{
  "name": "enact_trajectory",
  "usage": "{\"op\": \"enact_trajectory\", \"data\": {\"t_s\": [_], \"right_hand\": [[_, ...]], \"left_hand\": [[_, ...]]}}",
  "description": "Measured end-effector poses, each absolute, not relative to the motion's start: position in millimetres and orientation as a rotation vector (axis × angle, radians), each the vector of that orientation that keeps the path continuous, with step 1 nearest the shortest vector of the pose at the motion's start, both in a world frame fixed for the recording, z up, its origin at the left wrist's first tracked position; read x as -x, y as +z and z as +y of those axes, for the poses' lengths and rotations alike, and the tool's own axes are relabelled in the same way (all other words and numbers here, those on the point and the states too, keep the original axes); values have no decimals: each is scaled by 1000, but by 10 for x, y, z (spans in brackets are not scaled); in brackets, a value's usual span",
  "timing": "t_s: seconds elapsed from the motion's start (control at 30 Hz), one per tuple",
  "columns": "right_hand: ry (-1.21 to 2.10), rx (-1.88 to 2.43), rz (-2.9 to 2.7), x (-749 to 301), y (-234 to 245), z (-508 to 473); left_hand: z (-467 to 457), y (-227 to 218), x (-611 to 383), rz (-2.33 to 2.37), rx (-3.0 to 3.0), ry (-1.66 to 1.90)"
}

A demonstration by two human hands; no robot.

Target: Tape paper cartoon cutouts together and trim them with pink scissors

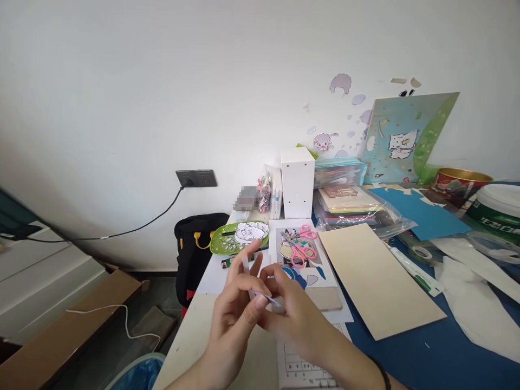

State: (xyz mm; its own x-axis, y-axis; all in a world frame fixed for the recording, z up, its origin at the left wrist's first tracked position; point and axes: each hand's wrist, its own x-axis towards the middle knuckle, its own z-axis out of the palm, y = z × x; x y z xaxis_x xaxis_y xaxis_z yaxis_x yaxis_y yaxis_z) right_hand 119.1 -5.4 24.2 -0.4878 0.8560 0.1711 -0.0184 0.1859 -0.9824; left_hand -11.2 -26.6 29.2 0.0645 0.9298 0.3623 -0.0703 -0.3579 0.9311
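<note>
My left hand [233, 314] and my right hand [294, 311] meet above the near edge of the desk. Both pinch a small thin piece of paper [263, 295] between thumb and fingertips, and a narrow white strip [245, 265] sticks up from it. Just beyond the hands lies a printed cartoon sheet [300, 254] with pink scissors [303, 246] on top. To its left sits a green tray [227, 241] holding a white cut-out.
A tan board [377, 281] lies on the blue mat [447, 346] to the right. A white box [298, 181], stacked paper packs, a tin and a white bucket [498, 208] crowd the back. A black bag [195, 249], a cardboard box and a blue bin stand on the floor at left.
</note>
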Motion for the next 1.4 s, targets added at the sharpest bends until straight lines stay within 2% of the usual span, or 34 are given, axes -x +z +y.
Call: {"op": "enact_trajectory", "data": {"t_s": [0.17, 0.5, 0.6, 0.73, 0.87, 1.07, 1.23, 1.4], "right_hand": [[1210, 866, -1644, -1147, 162, -21], [1502, 858, -1414, -1189, 159, 63], [1595, 707, -1145, -1208, 175, 87], [1524, 638, -935, -1309, 214, 145], [1422, 708, -1091, -1399, 190, 178], [1468, 779, -1292, -1420, 179, 151], [1440, 875, -1389, -1412, 218, 158], [1328, 954, -1367, -1442, 215, 176]], "left_hand": [[-284, 253, 98, 945, -1624, 1365], [-248, 252, 93, 861, -1566, 1315], [-206, 286, 89, 860, -1511, 1408], [-144, 310, 83, 894, -1475, 1587], [-110, 302, 118, 970, -1609, 1647], [-15, 183, 165, 917, -1743, 1736], [4, 138, 147, 925, -1805, 1667], [-18, 124, 180, 989, -1545, 1663]]}}
